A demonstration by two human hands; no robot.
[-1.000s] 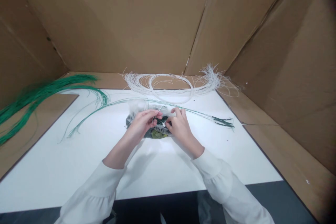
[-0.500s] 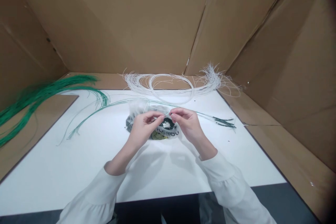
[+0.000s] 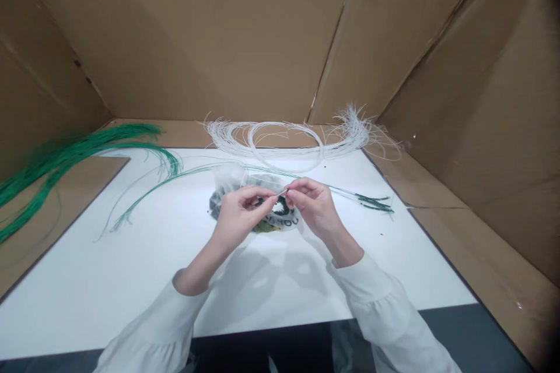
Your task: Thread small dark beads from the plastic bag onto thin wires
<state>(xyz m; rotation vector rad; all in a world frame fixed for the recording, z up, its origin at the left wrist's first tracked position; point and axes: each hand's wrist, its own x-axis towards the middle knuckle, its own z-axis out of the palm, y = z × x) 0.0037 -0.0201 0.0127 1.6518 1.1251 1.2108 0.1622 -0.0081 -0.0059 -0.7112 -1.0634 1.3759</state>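
Observation:
My left hand [image 3: 242,210] pinches a thin white strand [image 3: 281,193] between thumb and fingertips. Its tip reaches the fingertips of my right hand [image 3: 314,204], which are pressed together around a tiny dark bead [image 3: 287,190], mostly hidden by the fingers. Both hands are just above a crumpled clear plastic bag [image 3: 230,178] printed with dark lettering. Small dark beads show in the bag's opening, around a pale patch, and something yellow-green [image 3: 266,226] shows through its front. My left hand covers part of the bag.
Behind the bag, thin green strands [image 3: 175,176] arc across the white table [image 3: 144,285], ending at the right in dark beaded lengths [image 3: 371,203]. A coiled white strand bundle [image 3: 284,148] lies at the back, a green bundle [image 3: 56,166] at the left. Cardboard walls [image 3: 210,41] surround the table.
My right hand has lifted out of the bag's opening to meet my left fingertips, bringing a tiny dark bead to the strand. In the last half second both hands have barely moved.

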